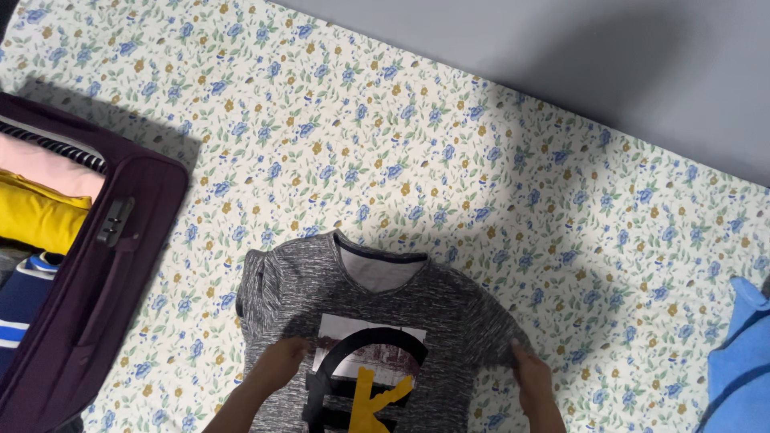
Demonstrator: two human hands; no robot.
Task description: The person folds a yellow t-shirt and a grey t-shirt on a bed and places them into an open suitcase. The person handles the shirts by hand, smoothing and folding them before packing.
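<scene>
Head view: grey T-shirt [377, 321] lies spread front-up on the floral bedsheet [449, 152]. Left hand [277, 361] is laid flat on the chest print; right hand [529, 373] pinches the sleeve edge. Smoothing is judged under way; a sleeve fold inward seems called for. Open purple suitcase [96, 297] sits beyond the left hand.

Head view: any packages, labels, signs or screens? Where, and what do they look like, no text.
No packages, signs or screens.
Printed graphic: chest of the grey T-shirt lying on the floral sheet, between the left hand and right hand; pale rectangular photo panel, black ring-shaped symbol, yellow angular shape over it.
Lock panel: rim of the open purple suitcase at left; small grey block.
</scene>
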